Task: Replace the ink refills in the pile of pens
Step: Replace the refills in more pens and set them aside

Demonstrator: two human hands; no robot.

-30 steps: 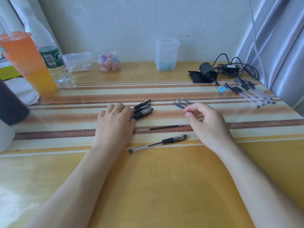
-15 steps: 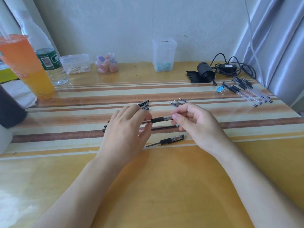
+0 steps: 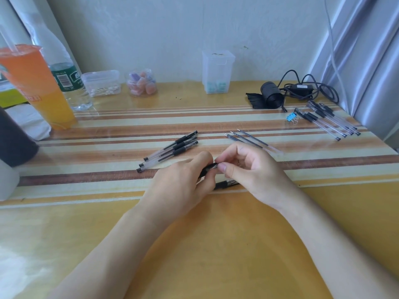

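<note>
Three loose pens (image 3: 170,151) on striped yellow worktop (image 3: 216,244), white wall (image 3: 151,29) behind. Left hand (image 3: 181,182) and right hand (image 3: 254,171) together, both pinching black pen (image 3: 208,168); one second ago apart.

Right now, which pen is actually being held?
The pen gripped between the left hand and right hand at centre; all the others lie flat on the table.

The left hand (image 3: 179,182) and right hand (image 3: 257,173) now grip a pen (image 3: 208,168) off the pile (image 3: 172,149).
</note>
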